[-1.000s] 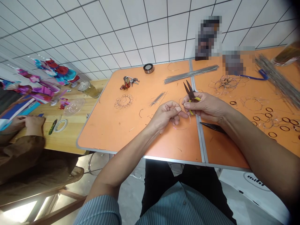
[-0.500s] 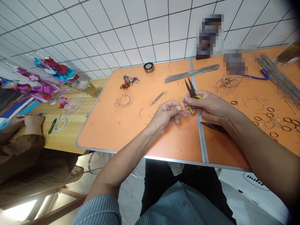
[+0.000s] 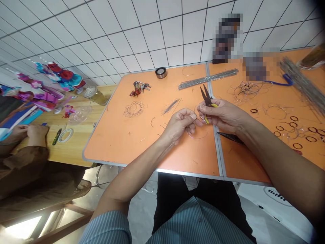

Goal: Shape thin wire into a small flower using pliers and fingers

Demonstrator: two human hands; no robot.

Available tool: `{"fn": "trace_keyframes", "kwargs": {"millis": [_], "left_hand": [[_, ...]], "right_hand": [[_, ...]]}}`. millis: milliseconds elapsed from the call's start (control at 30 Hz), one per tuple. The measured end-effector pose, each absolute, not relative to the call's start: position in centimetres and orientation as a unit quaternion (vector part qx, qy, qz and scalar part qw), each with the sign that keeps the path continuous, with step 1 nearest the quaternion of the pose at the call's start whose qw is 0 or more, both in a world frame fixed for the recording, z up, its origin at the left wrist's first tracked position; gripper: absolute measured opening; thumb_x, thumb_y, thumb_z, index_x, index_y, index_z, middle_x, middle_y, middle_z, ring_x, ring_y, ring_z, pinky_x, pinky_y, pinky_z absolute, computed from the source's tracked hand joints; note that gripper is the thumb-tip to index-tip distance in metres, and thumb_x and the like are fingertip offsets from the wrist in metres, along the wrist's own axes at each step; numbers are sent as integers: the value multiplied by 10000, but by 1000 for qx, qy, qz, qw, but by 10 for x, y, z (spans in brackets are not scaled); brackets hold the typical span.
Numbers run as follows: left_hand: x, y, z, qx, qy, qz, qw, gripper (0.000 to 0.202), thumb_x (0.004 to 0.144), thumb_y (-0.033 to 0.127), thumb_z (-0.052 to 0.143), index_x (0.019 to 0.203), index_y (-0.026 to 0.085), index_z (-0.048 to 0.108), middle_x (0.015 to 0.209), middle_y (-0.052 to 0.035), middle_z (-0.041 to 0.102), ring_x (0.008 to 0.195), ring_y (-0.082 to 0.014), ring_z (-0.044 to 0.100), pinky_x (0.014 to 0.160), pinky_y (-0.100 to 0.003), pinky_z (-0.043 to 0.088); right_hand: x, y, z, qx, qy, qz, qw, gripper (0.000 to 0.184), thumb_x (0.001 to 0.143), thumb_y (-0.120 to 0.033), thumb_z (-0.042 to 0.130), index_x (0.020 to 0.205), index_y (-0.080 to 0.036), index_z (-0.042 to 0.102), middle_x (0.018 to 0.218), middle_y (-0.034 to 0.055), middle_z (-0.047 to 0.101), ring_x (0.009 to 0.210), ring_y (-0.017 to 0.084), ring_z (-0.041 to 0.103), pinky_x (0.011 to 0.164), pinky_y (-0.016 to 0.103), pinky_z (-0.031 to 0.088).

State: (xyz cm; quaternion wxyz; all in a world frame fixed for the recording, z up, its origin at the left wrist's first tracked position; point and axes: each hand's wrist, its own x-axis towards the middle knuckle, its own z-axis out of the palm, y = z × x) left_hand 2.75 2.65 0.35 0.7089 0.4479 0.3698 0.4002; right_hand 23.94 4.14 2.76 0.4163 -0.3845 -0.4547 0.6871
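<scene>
My left hand (image 3: 180, 124) is closed in a pinch on a thin wire loop (image 3: 198, 135) that hangs below my fingers over the orange table (image 3: 142, 142). My right hand (image 3: 223, 115) is closed on yellow-handled pliers (image 3: 207, 98), whose dark jaws point up and away. Its fingertips meet the same wire loop right beside my left thumb. Both hands hover above the seam between the two orange tabletops.
Bundles of straight wire (image 3: 207, 78), a short wire bunch (image 3: 171, 105), a wire flower (image 3: 133, 109), keys (image 3: 139, 87), a tape roll (image 3: 160, 72) and several dark rings (image 3: 294, 126) lie around. A dark pointed tool (image 3: 230, 137) rests under my right wrist. Another person's hands (image 3: 25, 134) work at the left wooden table.
The wire loop has swung slightly and my right hand has shifted a little with the pliers. Both hands keep their grip in the same place.
</scene>
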Motion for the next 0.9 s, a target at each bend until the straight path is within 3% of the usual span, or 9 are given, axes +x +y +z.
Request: {"fn": "trace_keyframes", "kwargs": {"millis": [267,467,733,900], "left_hand": [[29,26,2,463,367,406,697,340,958,416,898,895,205,639,828,-44,861,515,-81,630,506,-204,482],[30,27,0,452,373,411,699,336,968,415,898,907,198,649,845,-55,866,512,-76,631,506,-202,483],[28,28,-1,456,353,408,708,362,914,441,926,895,194,662,806,-45,850,499,-82,625,478,-197,483],[27,28,-2,465,339,404,711,388,903,465,940,904,199,658,794,-33,846,496,-84,629,480,-197,491]], "right_hand": [[234,40,28,-401,-435,677,438,646,524,-570,1232,818,-210,782,786,-1,656,733,143,599,621,277,494],[224,36,27,-417,-438,646,465,580,634,-525,1198,843,-216,753,781,1,639,730,149,585,629,302,476],[227,37,26,-388,-399,677,481,578,649,-290,1167,1086,-209,799,796,-23,669,733,152,648,672,292,557],[229,40,24,-360,-369,702,491,558,644,-156,1122,1099,-206,803,794,-43,691,706,126,642,709,274,603]]}}
